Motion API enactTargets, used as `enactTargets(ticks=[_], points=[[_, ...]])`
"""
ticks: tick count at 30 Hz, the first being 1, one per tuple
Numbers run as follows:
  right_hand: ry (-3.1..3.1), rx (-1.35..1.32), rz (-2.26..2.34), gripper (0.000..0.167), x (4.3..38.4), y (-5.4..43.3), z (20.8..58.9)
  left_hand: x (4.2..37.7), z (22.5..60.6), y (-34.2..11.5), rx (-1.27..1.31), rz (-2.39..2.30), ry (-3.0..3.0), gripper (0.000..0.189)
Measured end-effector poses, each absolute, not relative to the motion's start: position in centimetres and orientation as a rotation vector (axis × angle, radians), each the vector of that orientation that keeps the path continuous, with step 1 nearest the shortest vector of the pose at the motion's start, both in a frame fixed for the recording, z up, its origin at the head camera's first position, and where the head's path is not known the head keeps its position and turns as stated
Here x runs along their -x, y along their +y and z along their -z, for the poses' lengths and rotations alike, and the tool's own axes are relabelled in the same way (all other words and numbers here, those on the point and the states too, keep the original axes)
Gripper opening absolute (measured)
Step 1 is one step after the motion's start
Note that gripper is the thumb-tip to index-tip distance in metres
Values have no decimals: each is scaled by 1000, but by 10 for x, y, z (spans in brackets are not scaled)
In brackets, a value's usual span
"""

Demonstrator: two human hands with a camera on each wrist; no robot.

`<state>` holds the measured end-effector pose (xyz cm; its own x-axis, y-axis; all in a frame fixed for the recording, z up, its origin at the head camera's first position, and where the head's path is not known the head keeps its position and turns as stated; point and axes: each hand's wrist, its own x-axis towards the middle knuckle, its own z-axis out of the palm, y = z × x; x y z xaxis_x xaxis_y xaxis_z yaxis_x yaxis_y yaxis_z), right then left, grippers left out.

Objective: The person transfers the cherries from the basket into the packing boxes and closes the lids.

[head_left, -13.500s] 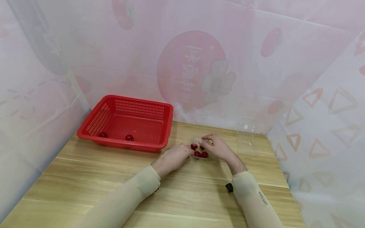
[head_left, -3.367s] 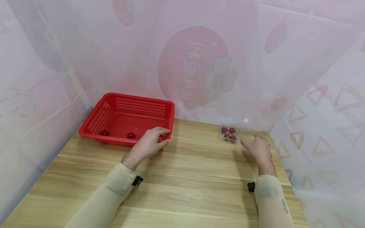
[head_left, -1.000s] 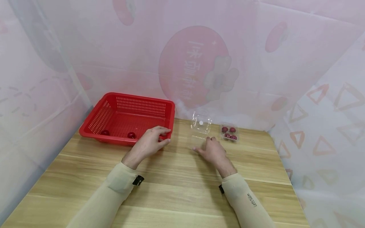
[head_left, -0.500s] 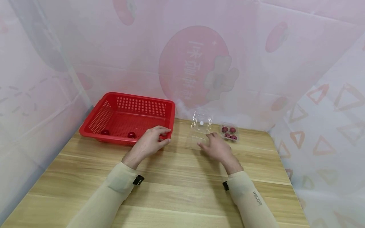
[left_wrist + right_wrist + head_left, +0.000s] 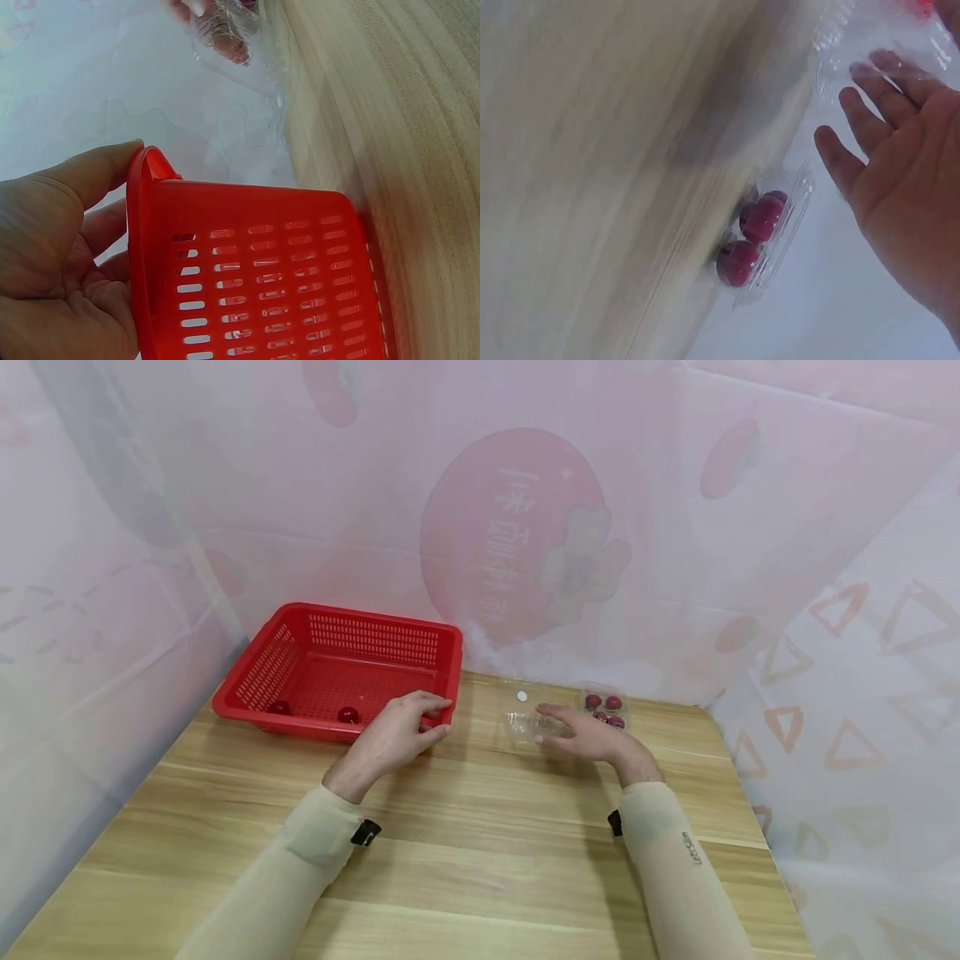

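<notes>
On tabletop [image 5: 480, 860], red basket [image 5: 360, 677] lengthwise left-to-right

Right grip [image 5: 907, 169] at clear container [image 5: 877, 31]

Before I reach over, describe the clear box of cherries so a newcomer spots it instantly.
On the wooden table, go right from the red basket, past a clear container. Next comes the clear box, set apart by the four red cherries inside; the clear container shows none.
</notes>
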<state>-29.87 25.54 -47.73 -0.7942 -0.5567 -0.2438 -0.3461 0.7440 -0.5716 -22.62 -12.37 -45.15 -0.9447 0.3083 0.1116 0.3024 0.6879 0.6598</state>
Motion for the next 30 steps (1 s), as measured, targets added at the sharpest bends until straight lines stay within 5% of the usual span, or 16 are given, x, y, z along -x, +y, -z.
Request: enactTargets(ticks=[30], points=[[2461,754,677,85,311,262,475,228,452,-124,-498,-1107,2872,50]])
